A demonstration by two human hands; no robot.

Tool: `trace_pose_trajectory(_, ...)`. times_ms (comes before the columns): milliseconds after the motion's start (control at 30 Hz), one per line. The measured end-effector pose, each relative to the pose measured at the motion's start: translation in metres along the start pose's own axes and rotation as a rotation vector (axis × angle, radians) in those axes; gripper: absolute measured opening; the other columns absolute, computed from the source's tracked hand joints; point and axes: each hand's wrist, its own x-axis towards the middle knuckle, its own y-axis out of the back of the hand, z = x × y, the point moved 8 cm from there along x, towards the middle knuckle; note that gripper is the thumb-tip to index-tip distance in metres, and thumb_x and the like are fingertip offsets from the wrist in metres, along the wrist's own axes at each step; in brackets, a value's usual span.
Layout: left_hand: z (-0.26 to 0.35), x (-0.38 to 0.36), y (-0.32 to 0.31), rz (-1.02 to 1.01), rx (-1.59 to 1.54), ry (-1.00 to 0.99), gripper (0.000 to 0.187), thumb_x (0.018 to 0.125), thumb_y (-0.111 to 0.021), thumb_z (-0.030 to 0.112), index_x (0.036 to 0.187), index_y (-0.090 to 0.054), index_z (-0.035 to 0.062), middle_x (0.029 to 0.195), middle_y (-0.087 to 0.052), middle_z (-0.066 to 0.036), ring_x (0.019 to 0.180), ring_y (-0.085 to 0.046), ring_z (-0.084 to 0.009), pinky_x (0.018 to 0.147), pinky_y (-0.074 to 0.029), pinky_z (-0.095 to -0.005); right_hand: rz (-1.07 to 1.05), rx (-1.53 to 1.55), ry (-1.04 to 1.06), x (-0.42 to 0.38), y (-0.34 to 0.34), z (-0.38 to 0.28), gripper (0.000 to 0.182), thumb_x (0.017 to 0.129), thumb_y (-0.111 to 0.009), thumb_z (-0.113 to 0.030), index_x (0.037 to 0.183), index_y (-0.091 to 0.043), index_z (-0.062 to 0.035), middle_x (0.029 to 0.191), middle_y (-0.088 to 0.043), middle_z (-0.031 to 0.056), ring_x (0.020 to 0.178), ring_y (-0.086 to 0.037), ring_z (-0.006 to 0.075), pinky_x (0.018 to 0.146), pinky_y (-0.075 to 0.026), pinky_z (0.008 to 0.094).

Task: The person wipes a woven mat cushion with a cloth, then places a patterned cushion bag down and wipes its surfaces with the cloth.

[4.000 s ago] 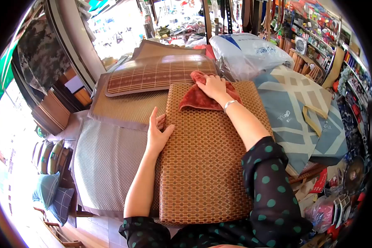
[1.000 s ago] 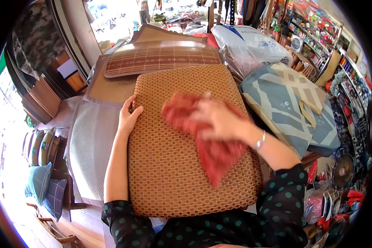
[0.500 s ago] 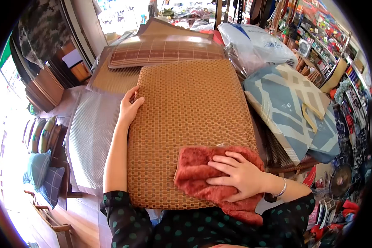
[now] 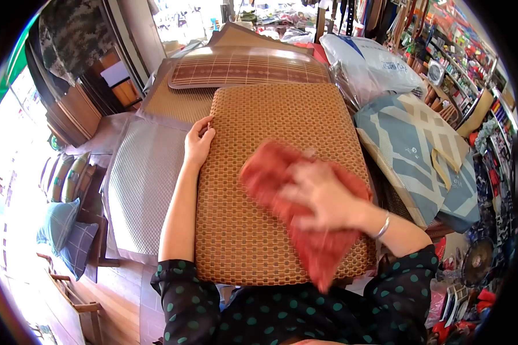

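Observation:
A brown woven cushion [image 4: 242,172] with a checked texture lies in front of me, its near edge at my body. My left hand [image 4: 200,141] holds its upper left edge, the fingers bent around the border. On the right half, my right hand [image 4: 316,195] presses on a red fluffy cloth [image 4: 270,167]; hand and cloth are blurred by motion. The fingers look spread over the cloth, which hangs in a point toward the near edge. A silver bracelet is on my right wrist.
Behind the cushion lies a brown plaid mat [image 4: 247,72]. Grey mesh mats [image 4: 141,184] are at the left, a blue-and-beige bag [image 4: 414,155] at the right, and a white plastic package [image 4: 374,66] at the back right. Blue pillows [image 4: 77,247] sit lower left.
My right hand and the red cloth have moved up over the cushion, away from its near edge. My left hand still holds the left edge. The whole view has shifted slightly.

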Motion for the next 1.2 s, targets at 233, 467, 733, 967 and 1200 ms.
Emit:
trace_pose_trajectory(233,-0.006,0.0,0.0,-0.012,-0.057,-0.013,0.042,0.093,-0.062,0.012,0.134,-0.061,0.0015,0.12,-0.068,-0.014,0.109,-0.064,-0.0178,0.094,-0.052,-0.0315,0.117,0.038,0.168,0.09,-0.007,0.026,0.061,0.083,-0.068,-0.051,0.133,-0.061,-0.0172,0.14,-0.05,0.0184,0.134,-0.043,0.0358,0.113,-0.03,0.0554)
trace_pose_trajectory(467,0.002,0.001,0.0,0.002,0.013,-0.036,0.041,0.094,-0.062,0.014,0.133,-0.062,0.0021,0.116,-0.069,-0.012,0.104,-0.064,-0.017,0.091,-0.051,-0.0308,0.225,-0.357,-0.471,0.076,0.009,0.189,0.069,0.092,-0.051,-0.065,0.138,-0.056,-0.0134,0.144,-0.047,0.0188,0.139,-0.037,0.0361,0.115,-0.023,0.0581)
trace_pose_trajectory(733,-0.001,-0.001,-0.002,-0.012,0.015,-0.048,0.038,0.094,-0.062,0.013,0.13,-0.064,0.004,0.11,-0.07,-0.01,0.098,-0.064,-0.0157,0.09,-0.052,-0.0301,0.046,0.061,0.351,0.071,-0.031,-0.022,0.072,0.079,-0.073,-0.054,0.139,-0.056,-0.0162,0.15,-0.04,0.0228,0.142,-0.034,0.0386,0.115,-0.026,0.0592)
trace_pose_trajectory(967,0.014,-0.001,-0.005,-0.003,0.034,-0.099,0.035,0.095,-0.061,0.01,0.129,-0.064,0.0012,0.113,-0.07,-0.009,0.101,-0.063,-0.0148,0.093,-0.05,-0.0293,0.208,-0.249,-0.468,0.089,0.023,0.209,0.069,0.089,-0.056,-0.064,0.139,-0.056,-0.0158,0.146,-0.046,0.0179,0.142,-0.035,0.0366,0.115,-0.023,0.0572)
trace_pose_trajectory(1200,0.015,0.003,0.001,-0.022,0.166,-0.15,0.033,0.095,-0.06,0.008,0.127,-0.065,-0.0003,0.114,-0.068,-0.008,0.103,-0.061,-0.0154,0.094,-0.048,-0.0285,0.188,-0.08,-0.194,0.019,0.018,0.09,0.068,0.077,-0.07,-0.056,0.132,-0.061,-0.0172,0.139,-0.046,0.0217,0.129,-0.042,0.0409,0.105,-0.034,0.0596)
